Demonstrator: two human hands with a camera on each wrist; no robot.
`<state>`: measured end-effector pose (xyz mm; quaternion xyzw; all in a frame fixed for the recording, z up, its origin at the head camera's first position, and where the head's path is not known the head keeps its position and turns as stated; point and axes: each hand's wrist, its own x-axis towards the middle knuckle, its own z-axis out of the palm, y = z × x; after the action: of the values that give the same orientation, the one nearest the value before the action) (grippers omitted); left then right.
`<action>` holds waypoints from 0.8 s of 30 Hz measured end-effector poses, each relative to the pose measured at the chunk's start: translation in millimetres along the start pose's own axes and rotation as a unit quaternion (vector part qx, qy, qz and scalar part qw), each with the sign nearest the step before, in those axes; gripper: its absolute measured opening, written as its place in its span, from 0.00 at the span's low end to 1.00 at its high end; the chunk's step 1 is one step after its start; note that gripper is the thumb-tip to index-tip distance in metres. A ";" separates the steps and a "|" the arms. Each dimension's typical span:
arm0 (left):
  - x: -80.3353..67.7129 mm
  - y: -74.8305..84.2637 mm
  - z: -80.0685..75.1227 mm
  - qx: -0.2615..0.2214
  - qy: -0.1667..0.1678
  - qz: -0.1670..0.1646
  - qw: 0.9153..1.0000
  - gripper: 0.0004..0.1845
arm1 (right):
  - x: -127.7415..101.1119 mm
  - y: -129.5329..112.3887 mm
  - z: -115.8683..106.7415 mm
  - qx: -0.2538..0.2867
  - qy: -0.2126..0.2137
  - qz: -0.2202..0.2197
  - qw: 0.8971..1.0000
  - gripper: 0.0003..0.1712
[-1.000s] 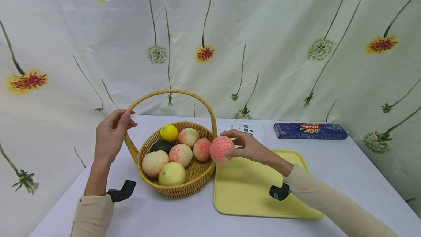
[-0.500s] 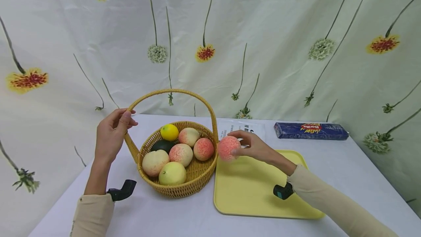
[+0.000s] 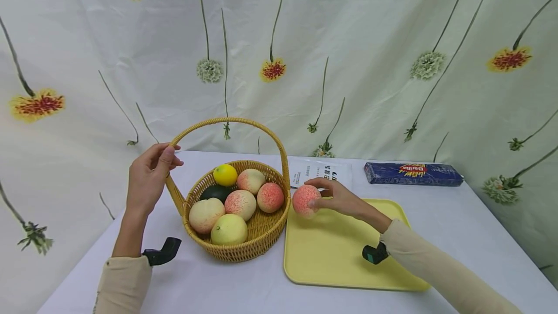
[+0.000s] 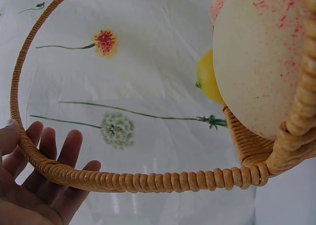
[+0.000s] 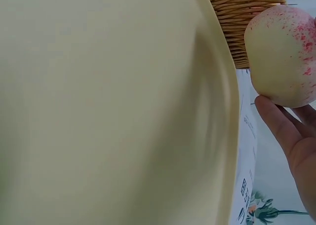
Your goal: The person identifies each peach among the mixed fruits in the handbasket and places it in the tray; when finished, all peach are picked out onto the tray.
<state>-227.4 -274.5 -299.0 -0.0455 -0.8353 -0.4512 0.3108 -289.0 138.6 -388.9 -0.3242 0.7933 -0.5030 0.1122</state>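
Note:
A woven basket [image 3: 235,252] with a tall arched handle [image 3: 231,121] holds several peaches, a lemon [image 3: 224,174] and a dark fruit. My left hand [image 3: 165,158] holds the handle low on its left side, thumb in front and fingers behind, as the left wrist view shows on the handle [image 4: 148,180]. My right hand [image 3: 317,197] grips a pink-speckled peach [image 3: 305,201] just above the far-left corner of the yellow tray [image 3: 344,256]. In the right wrist view the peach [image 5: 284,57] sits on my fingers [image 5: 289,136] beside the tray's rim [image 5: 222,111].
A blue Barilla box [image 3: 411,173] lies at the back right of the white table. A white printed packet [image 3: 322,171] lies behind the tray. A flowered cloth hangs as a backdrop. The table's front edge is near my sleeves.
My right hand has carried the peach rightward and down, from beside the basket's rim to the tray's far-left corner. The left hand has stayed on the handle.

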 end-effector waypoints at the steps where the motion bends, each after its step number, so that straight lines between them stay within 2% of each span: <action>1: 0.0 0.1 0.0 -0.001 0.000 0.001 1.000 0.19 | 0.3 0.8 0.2 -0.004 0.000 0.003 1.000 0.31; 24: -0.3 0.5 -0.4 -0.001 -0.001 -0.006 1.000 0.19 | 8.7 10.9 4.5 -0.014 -0.007 0.030 0.999 0.30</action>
<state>-226.8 -274.4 -298.7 -0.0410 -0.8353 -0.4543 0.3068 -297.8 133.0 -399.2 -0.3050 0.8088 -0.4862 0.1280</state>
